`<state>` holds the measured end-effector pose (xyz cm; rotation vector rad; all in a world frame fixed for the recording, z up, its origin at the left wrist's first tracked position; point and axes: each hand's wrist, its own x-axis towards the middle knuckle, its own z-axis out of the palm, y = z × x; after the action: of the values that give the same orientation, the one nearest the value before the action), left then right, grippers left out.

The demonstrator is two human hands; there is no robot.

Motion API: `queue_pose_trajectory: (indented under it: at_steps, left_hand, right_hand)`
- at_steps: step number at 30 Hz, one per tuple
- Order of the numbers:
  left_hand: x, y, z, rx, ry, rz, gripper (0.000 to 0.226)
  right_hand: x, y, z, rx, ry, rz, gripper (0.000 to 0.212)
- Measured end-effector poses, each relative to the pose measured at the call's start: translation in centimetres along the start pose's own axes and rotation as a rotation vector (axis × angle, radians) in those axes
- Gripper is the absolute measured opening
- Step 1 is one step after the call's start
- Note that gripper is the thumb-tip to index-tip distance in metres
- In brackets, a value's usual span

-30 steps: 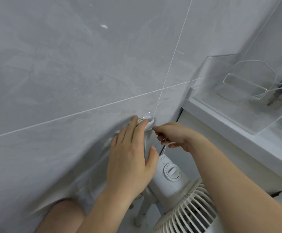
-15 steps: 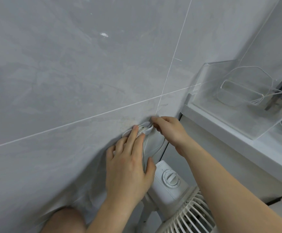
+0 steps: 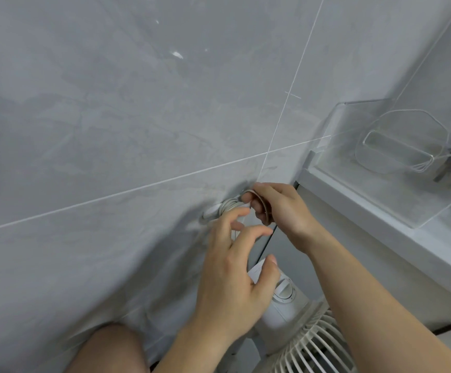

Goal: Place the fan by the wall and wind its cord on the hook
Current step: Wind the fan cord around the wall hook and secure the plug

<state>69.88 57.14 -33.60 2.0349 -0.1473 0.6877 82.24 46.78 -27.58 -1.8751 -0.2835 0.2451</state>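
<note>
White cord [image 3: 260,208] lying partly wound on hook [image 3: 228,207], tiled wall [image 3: 111,130]; fan [image 3: 294,313] standing just below. Right hand [image 3: 278,208] pinching cord loop. Left hand [image 3: 235,267] hovering, fingers spread, holding nothing. Cord looking thin, limp, springy; gripping near hook advisable.

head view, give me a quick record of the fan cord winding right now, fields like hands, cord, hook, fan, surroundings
right hand: fingers curled round a loop of the thin white fan cord, beside the hook
left hand: fingers spread and loosely bent, just below the hook, holding nothing
hook: small white wall hook on the grey tiled wall, several cord turns wound on it
fan: white plastic fan with round dial, standing below by the wall
surroundings: clear acrylic box on a white ledge at right
</note>
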Motion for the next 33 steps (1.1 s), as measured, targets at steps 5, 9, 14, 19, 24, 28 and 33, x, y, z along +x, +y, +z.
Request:
queue_pose_trajectory:
  at_steps: [5, 9, 14, 19, 24, 28, 33]
  left_hand:
    - [-0.2, -0.5, 0.6, -0.157, -0.112, -0.152, 0.039]
    - [0.1, -0.8, 0.3, -0.19, -0.173, -0.164, 0.046]
    - [0.3, -1.0, -0.1, -0.156, -0.05, -0.165, 0.038]
    - [0.5, -1.7, -0.8, -0.273, 0.093, -0.274, 0.018]
    - [0.9, -1.7, -1.7, -0.387, 0.18, -0.347, 0.013]
    - [0.9, -1.4, -2.6, -0.19, 0.093, -0.325, 0.018]
    - [0.7, -1.5, -4.1, 0.157, 0.033, -0.336, 0.03]
  right_hand:
    - [-0.5, -0.1, -0.2, -0.017, -0.045, -0.066, 0.033]
    - [-0.8, -0.3, 0.0, -0.077, -0.091, -0.14, 0.03]
    - [-0.7, -0.3, 0.2, -0.095, -0.1, -0.144, 0.027]
    - [-0.5, -0.1, 0.2, -0.096, -0.108, -0.097, 0.022]
    - [-0.6, -0.2, 0.1, -0.05, -0.127, -0.086, 0.023]
    - [-0.6, -0.5, 0.1, -0.057, -0.136, -0.071, 0.033]
    - [-1.1, -0.6, 0.2, -0.164, -0.241, -0.046, 0.037]
